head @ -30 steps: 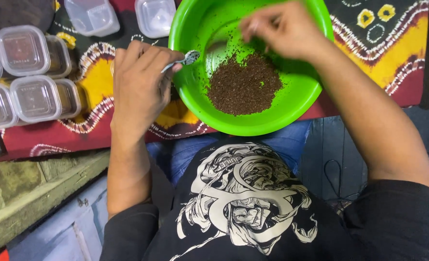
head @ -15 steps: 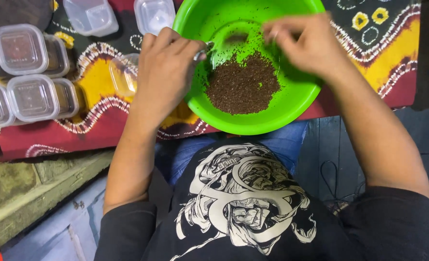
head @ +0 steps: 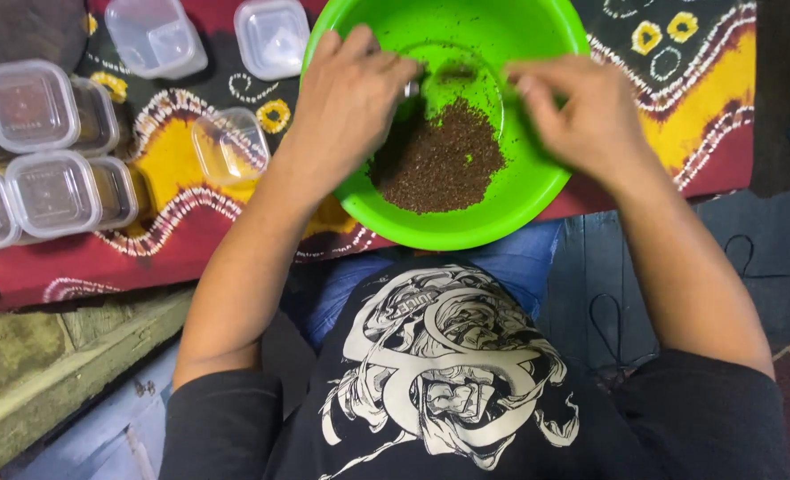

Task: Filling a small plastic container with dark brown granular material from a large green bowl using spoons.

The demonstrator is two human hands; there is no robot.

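A green plastic basin point(head: 537, 191) is sitting at the near edge of a patterned cloth point(head: 706, 116), partly overhanging the person's lap, and a heap of dark brown granular stuff point(head: 439, 160) is lying in its bottom, stretching from the middle toward the near-left wall. The left hand point(head: 346, 98) is reaching in over the left rim with its fingers curled tight around a metal spoon point(head: 410, 88); only a short bit of the metal is showing, so its long axis seems to be running roughly left to right, with the working end pointing toward the basin's centre above the heap. The right hand point(head: 581, 111) is hovering over the right half, fingers bent and pinched narrowly together; whether they are holding anything cannot be told. Small clear lidded containers point(head: 52, 191) are standing stacked at the left on the cloth, with an open one point(head: 228, 145) lying just beside the left forearm.
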